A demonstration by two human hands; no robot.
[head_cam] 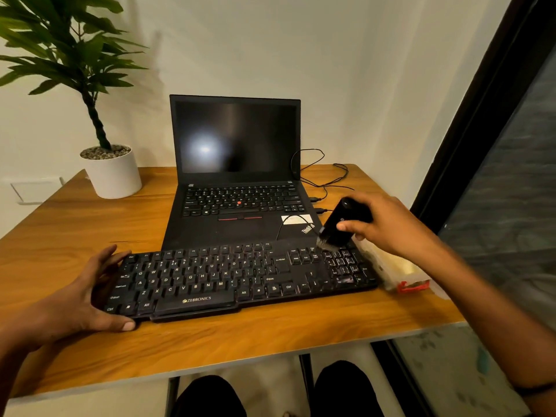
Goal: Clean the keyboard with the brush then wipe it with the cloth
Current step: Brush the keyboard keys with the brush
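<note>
From the head view, a black keyboard (240, 278) lies across the wooden table (90, 224) close to its near edge, its far side resting on the front of an open black laptop (237, 176) that stands toward the far edge. The left hand (87, 296) clasps the keyboard's left end, thumb curled under its near corner and fingers spread over the far corner, while the right hand (382, 227) grips a black brush (337, 227), tilted, with its bristles on the number pad at the keyboard's right end. A blurred clear packet with a red strip (400, 272) lies just beside the keyboard near the table's right edge, and a potted plant (111, 170) stands at the far left corner.
</note>
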